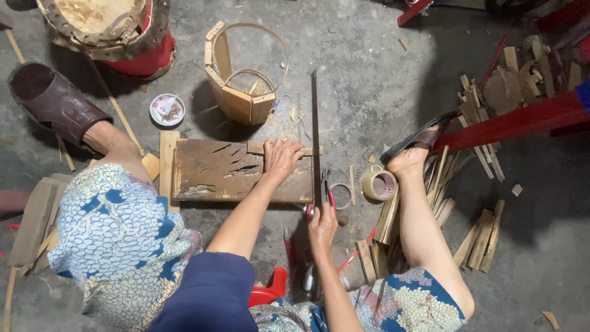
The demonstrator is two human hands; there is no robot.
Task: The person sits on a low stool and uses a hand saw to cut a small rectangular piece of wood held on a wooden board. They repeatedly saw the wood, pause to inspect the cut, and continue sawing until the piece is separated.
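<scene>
My left hand [281, 157] presses flat on a thin wooden strip [255, 147] that lies along the far edge of a worn, cracked wooden board [212, 173] on the floor. My right hand [322, 226] is closed around the handle of a long, narrow blade [314, 123]. The blade points away from me along the board's right end and crosses the end of the strip. Red-handled pliers [330, 192] lie just right of the blade, near my right hand.
A roll of tape [378, 184] sits by my right foot, and wood offcuts [479, 240] lie to the right. Beyond the board stand a part-built wooden frame with wire hoops [236, 80], a small bowl [167, 109] and a drum-like object [104, 24]. A red stool [267, 294] is under me.
</scene>
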